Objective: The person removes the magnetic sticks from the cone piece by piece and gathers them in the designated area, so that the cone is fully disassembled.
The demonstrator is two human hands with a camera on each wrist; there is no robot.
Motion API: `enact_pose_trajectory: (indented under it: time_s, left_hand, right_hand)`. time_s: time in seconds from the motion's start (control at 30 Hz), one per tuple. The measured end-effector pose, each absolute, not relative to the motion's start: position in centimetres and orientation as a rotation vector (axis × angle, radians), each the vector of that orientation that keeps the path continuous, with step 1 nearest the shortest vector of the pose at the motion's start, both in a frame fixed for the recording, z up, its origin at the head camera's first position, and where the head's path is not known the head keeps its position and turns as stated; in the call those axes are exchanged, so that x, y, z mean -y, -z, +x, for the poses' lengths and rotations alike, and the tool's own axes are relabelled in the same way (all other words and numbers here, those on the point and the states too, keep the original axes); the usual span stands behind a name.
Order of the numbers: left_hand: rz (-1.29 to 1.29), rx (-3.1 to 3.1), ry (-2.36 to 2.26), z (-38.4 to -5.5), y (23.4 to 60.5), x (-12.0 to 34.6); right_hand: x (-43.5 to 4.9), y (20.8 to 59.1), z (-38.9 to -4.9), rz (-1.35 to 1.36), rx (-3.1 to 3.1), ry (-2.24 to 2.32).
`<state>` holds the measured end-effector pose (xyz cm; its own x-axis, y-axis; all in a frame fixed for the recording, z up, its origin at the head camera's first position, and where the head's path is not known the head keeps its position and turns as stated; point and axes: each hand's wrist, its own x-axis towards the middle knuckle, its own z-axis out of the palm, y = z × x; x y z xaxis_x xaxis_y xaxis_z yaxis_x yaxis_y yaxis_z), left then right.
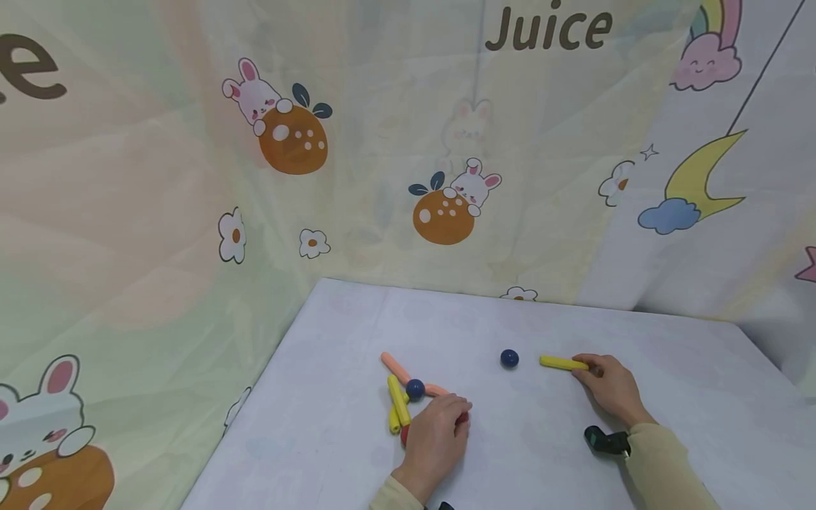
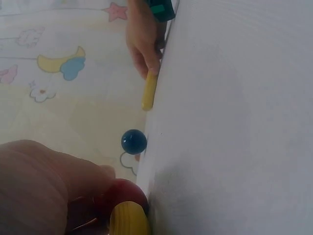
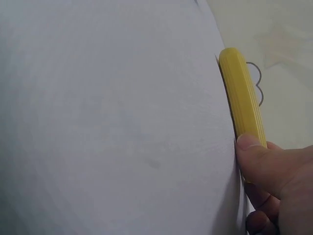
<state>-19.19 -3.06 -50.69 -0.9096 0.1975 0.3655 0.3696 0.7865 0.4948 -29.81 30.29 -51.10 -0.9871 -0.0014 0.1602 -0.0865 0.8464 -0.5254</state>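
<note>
My right hand [image 1: 610, 386] pinches one end of a yellow ridged stick [image 3: 240, 93] low over the white table, thumb along its side. Left of that stick, a dark blue ball [image 1: 509, 358] sits by itself. My left hand [image 1: 438, 439] curls around a red ball [image 2: 128, 190], which its fingers partly hide. Beside this hand lies a group of pieces: yellow sticks [image 1: 399, 401], a second blue ball [image 1: 415, 389] and salmon-pink sticks [image 1: 396, 368]. Red also shows at the lower end of the yellow sticks, partly behind the hand.
The white table [image 1: 529, 453] carries all the pieces. Behind it and to the left hangs a printed cloth [image 1: 382, 142] with rabbits and flowers. A black device [image 1: 605, 440] is strapped at the right wrist.
</note>
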Motion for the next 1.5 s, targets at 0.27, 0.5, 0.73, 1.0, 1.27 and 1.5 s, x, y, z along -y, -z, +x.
enact_pose_trajectory:
  time_s: [0.27, 0.5, 0.73, 1.0, 1.27, 1.5]
  left_hand:
    - [-0.395, 2.355, 0.942, -19.2, 50.3, 3.7]
    - [0.062, 2.306, 0.895, -20.3, 49.5, 7.4]
    - [0.415, 2.601, 0.926, -20.8, 49.7, 9.8]
    - [0.239, 2.471, 1.22, -20.8, 49.3, 8.5]
    - [-0.409, 2.39, 1.412, -19.3, 49.9, 5.6]
    - [-0.796, 2.464, 1.407, -18.4, 50.4, 3.8]
  right_hand:
    - [-29.7, 50.4, -28.0, -0.09, 2.866, -0.934]
    - [-25.3, 50.2, -24.1, -0.251, 2.723, -0.94]
    - [-18.3, 49.6, -19.8, -0.062, 2.786, -1.007]
    - [-11.8, 49.7, -16.9, 0.124, 2.932, -1.225]
    - [-11.3, 50.7, -16.9, 0.104, 2.827, -1.356]
    - [-12.5, 50.6, -17.0, -0.009, 2.687, -1.644]
